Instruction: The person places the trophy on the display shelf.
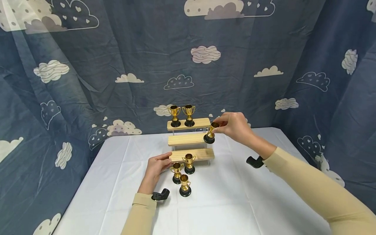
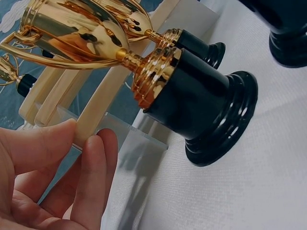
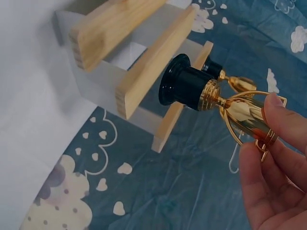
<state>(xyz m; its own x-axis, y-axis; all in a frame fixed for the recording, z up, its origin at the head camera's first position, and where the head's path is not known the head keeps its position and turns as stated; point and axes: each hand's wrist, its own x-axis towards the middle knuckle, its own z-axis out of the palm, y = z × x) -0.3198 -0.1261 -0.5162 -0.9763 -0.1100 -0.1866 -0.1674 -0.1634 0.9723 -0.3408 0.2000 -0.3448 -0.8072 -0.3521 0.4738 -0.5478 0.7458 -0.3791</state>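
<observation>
My right hand point(image 1: 235, 127) pinches a small gold trophy cup point(image 3: 244, 112) by its cup and handles. The cup's black base hangs beside the right end of the stand, off the shelves. My left hand point(image 1: 156, 168) pinches the left end of the lowest wooden shelf point(image 2: 98, 108) between thumb and fingers. The three-step stand has wooden shelves and clear side panels. Two trophy cups stand upright on the top shelf point(image 1: 202, 123). The middle shelf point(image 1: 185, 139) bears nothing. In front of the stand, a trophy cup point(image 1: 189, 160) and two others point(image 1: 177, 169) stand on the table.
A white cloth covers the table point(image 1: 223, 202). Behind and at both sides hangs a dark blue curtain point(image 1: 152, 49) with a cloud print. Each wrist wears a black camera mount point(image 1: 161, 195).
</observation>
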